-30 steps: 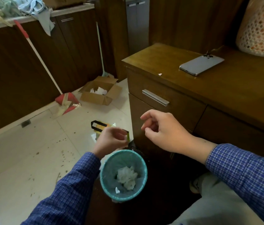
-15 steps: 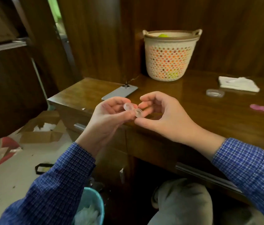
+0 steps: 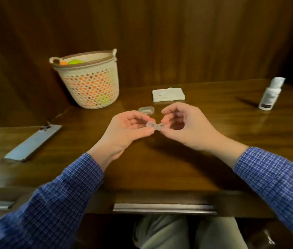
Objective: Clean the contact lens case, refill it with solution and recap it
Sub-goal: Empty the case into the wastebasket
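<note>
1. Dark wood-panelled corner, glossy wooden bench (image 3: 178, 168) with a drawer handle at the bottom centre of the frame.
2. Mid-frame, both hands have the clear case (image 3: 154, 125) up off the bench. Left hand (image 3: 124, 132) pinches the left well, right hand (image 3: 187, 126) pinches the right one, other fingers loosely curled. Both wells look uncapped with the openings up, though it's small and see-through so I wouldn't swear to it.
3. Just behind the hands there's a clear lid (image 3: 146, 110) lying on the bench, probably the cover for the case. Behind that, a folded tissue (image 3: 168, 94).
4. Solution bottle (image 3: 270, 95) stands far right, well away from the hands. Can't tell if its cap is on or off.
5. Other stuff: a basket (image 3: 88, 83) upper left with orange and green things in it, a phone (image 3: 32, 142) lying at the left edge.
6. My read: cleaning part's about finished and filling comes next.
7. How I'd do it: put the case flat on the bench or keep it level in the left hand, free the right to fetch the bottle. Keep the nozzle off the wells, fill each short of the rim, then close it. Tilt it and you'll spill on that shiny wood.
</note>
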### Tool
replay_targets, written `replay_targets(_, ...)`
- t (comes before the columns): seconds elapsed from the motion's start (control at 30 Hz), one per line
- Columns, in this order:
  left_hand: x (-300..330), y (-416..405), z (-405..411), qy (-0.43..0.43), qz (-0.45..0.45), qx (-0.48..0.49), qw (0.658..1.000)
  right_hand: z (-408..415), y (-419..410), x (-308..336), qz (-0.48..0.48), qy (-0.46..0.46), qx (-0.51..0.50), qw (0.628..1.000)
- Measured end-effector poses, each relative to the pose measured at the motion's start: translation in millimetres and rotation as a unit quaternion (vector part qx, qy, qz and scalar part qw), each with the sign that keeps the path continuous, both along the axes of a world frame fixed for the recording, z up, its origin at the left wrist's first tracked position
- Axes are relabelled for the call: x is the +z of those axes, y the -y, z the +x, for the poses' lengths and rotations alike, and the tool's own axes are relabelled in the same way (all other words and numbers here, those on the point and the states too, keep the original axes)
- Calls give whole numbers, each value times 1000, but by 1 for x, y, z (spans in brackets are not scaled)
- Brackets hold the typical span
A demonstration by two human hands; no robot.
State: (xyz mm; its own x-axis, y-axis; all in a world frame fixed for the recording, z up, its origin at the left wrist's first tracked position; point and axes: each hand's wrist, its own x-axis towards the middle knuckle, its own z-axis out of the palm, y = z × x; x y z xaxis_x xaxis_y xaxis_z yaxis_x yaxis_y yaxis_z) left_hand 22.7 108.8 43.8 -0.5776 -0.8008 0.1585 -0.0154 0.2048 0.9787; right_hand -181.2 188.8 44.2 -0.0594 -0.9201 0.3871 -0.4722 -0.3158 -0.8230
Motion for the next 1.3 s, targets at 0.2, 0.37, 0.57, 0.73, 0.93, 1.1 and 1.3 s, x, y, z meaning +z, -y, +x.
replay_targets(0.2, -8, 24, -64, 121, -150, -53, 980, -74, 11, -16, 55, -60, -13, 997)
replay_targets(0.37, -20, 42, -83, 191, -211, -70, 956, -92, 29, -29, 76, -92, 6, 993)
replay_targets(0.57, -28, 53, -78, 212, -221, -75, 949, -90, 49, -34, 84, -129, 41, 987)
replay_targets(0.73, -32, 58, -76, 211, -208, -82, 951, -89, 51, -39, 91, -146, 43, 984)
replay_targets(0.93, -35, 57, -75, 206, -216, -86, 950, -88, 49, -37, 107, -130, 43, 985)
replay_targets(1.1, -38, 56, -75, 207, -224, -76, 949, -86, 45, -29, 114, -113, 46, 986)
replay_targets(1.3, -42, 55, -70, 228, -264, -35, 937, -100, 90, -5, 59, -8, -75, 995)
